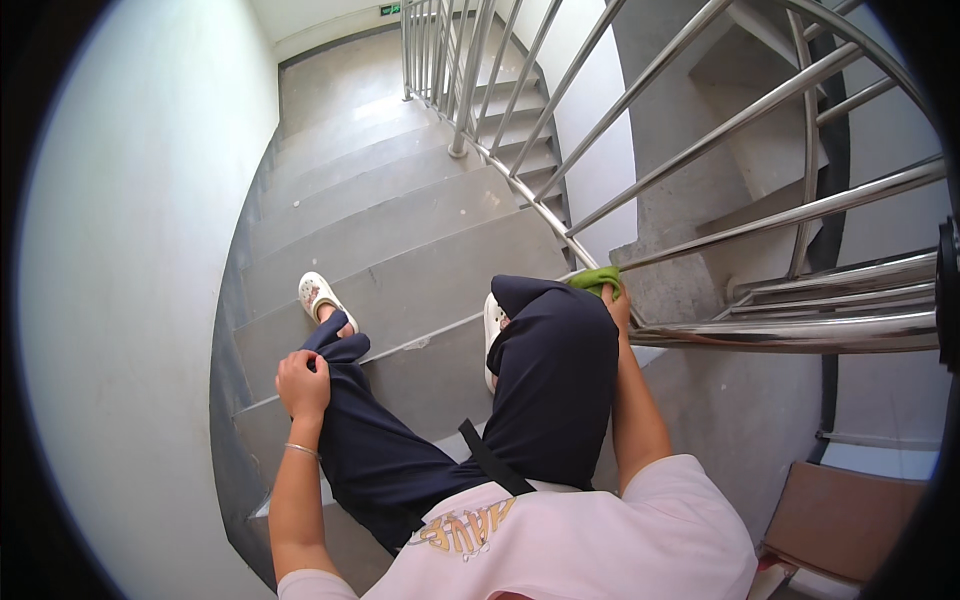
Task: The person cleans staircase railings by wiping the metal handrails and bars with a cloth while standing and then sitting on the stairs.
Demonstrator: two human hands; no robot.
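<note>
My right hand (616, 306) holds a green cloth (595, 280) against the lower metal rail (559, 227) of the stair railing, close to the foot of a baluster. Part of that hand is hidden behind my right knee. My left hand (304, 384) lies on my left knee with its fingers curled over the dark blue trouser leg (379, 420); whether it grips the fabric I cannot tell. I am seated on the grey stairs (431, 259), facing down the flight. A white clog (318, 289) is on my left foot, and another white clog (493, 330) shows beside my right leg.
A white wall (142, 285) runs along the left. Shiny metal balusters (712, 146) and a thick handrail (795, 334) stand to the right. Below lies a landing (341, 71). Behind me at the lower right is a brown flat panel (844, 517).
</note>
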